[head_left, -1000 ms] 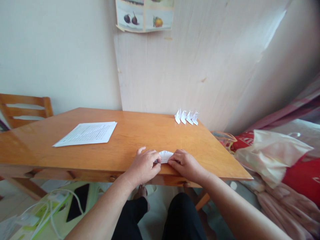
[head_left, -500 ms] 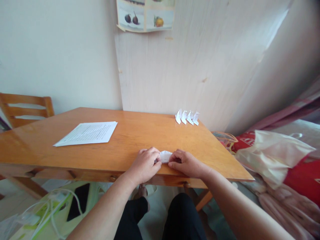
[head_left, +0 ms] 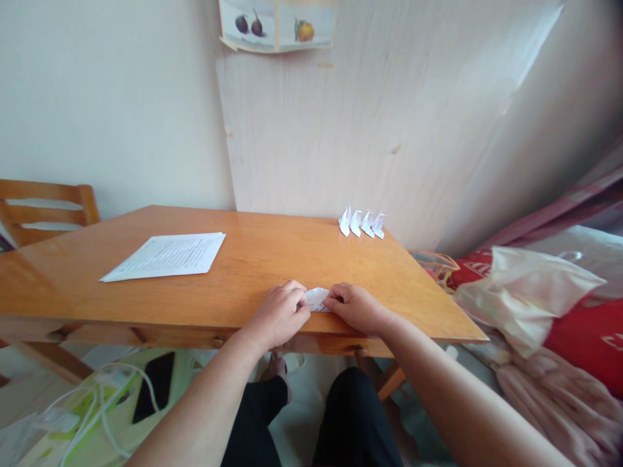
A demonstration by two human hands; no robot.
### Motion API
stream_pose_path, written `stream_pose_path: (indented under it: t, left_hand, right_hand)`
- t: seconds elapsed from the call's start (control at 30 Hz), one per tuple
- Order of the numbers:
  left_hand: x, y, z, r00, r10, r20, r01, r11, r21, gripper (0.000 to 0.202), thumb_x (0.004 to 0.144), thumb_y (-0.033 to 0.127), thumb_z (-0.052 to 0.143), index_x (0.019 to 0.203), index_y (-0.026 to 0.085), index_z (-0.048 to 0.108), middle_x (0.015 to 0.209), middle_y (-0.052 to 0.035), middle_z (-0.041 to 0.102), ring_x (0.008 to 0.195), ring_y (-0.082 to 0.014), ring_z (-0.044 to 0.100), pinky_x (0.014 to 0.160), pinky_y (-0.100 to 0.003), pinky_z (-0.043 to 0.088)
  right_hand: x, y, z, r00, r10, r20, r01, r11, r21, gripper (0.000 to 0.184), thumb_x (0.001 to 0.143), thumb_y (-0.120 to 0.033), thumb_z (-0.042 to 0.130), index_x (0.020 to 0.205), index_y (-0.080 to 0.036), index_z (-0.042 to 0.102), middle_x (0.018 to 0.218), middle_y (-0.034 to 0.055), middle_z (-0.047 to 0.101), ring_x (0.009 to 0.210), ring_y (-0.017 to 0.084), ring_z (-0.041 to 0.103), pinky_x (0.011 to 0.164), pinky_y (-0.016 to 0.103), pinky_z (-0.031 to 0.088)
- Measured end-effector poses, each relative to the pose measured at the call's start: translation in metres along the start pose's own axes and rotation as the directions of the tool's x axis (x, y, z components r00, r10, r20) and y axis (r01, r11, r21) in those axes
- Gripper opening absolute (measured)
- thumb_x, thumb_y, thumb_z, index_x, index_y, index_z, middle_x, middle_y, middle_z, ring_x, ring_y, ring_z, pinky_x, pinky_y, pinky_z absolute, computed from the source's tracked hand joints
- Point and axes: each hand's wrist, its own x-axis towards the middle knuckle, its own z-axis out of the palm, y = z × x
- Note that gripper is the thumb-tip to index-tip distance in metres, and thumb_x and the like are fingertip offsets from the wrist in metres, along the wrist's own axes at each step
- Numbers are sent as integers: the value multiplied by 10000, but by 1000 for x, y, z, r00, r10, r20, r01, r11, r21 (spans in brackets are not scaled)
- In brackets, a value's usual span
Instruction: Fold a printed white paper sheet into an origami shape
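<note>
A small piece of folded paper (head_left: 317, 299), white with printed marks, lies between my hands close to the front edge of the wooden table (head_left: 272, 253). My left hand (head_left: 283, 312) pinches its left end, fingers curled over it. At the right end, the fingers and thumb of my right hand (head_left: 354, 306) are closed on the paper too. My fingers hide both ends of it. Several white folded paper figures (head_left: 361, 222) with pointed tips stand in a row at the back right of the table.
A stack of printed sheets (head_left: 168, 255) lies on the table's left half. Behind is a wall with a fruit picture (head_left: 277, 26). A wooden chair (head_left: 48, 206) stands at left. Below left are a phone (head_left: 154, 387) and white cables; bags (head_left: 523, 292) and cloth crowd the right.
Both hands still hold the folded paper, which now shows more printed marks on its face. The whole view has shifted slightly; the paper figures and sheets stay in place on the table.
</note>
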Motion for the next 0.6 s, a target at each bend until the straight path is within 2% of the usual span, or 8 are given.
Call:
stream_pose_path:
  t: [0.3, 0.43, 0.6]
  left_hand:
    - [3, -11, 1, 999, -31, 19, 33, 996, -85, 208, 933, 228, 472, 858, 211, 665, 1010, -56, 683, 945, -195, 638, 840, -309, 499]
    - [3, -13, 5, 999, -40, 30, 42, 997, -69, 202, 911, 300, 555, 747, 204, 626, 1014, -53, 665, 920, -193, 639, 814, -295, 498]
    - [4, -11, 7, 999, -36, 29, 37, 999, -28, 266, 945, 330, 529, 721, 205, 603, 966, -50, 646, 877, -191, 639, 761, -290, 478]
  right_hand:
    - [2, -2, 1, 1000, 21, -13, -23, 994, -109, 208, 939, -292, 553, 780, -184, 632, 812, 58, 695, 704, 164, 579, 612, 262, 344]
    - [1, -3, 2, 1000, 19, -20, -21, 991, -129, 205, 943, -285, 546, 784, -183, 626, 818, 61, 693, 712, 164, 582, 621, 262, 349]
    - [2, 0, 5, 999, 6, -42, -12, 987, -163, 210, 944, -292, 542, 772, -187, 600, 817, 60, 675, 730, 164, 576, 636, 266, 345]
